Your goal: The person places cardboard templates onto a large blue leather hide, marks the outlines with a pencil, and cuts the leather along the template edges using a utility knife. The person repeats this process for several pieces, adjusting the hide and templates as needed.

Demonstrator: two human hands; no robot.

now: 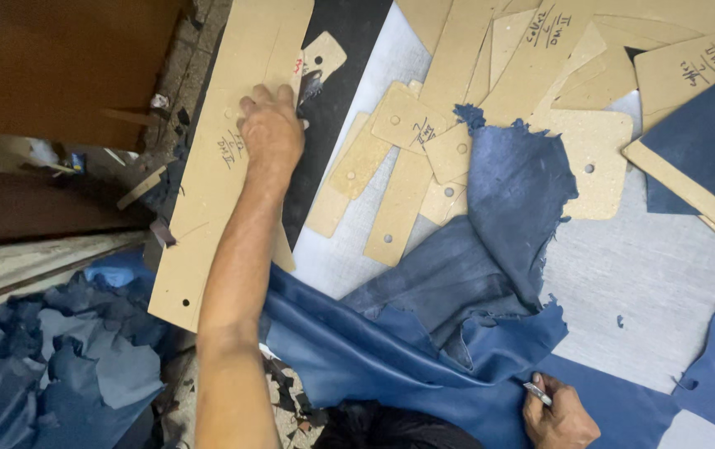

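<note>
My left hand (pixel 270 129) lay flat on the long cardboard pattern (pixel 224 158), fingers spread and pressing its upper part, gripping nothing. That long pattern ran slantwise over the edge of the grey cutting table (pixel 640 274), its lower end with a punched hole hanging out past the table edge. Just beside my left fingertips, further up the pattern, a small tabbed cardboard piece (pixel 322 56) rested on a black sheet (pixel 349 50).

My right hand (pixel 558 416) was clenched round a small metal knife (pixel 538 393), its tip resting on the blue leather hide (pixel 457 333). The hide lay crumpled and folded on the table to the right of the long pattern, its ragged edge turned up toward a scatter of smaller cardboard templates (pixel 411 158), some with holes and handwriting. More large templates (pixel 690 75) lay well beyond the hide, one over another blue piece (pixel 706 141). Below the long pattern's hanging end, off the table, sat a heap of blue leather scraps (pixel 66 366).
</note>
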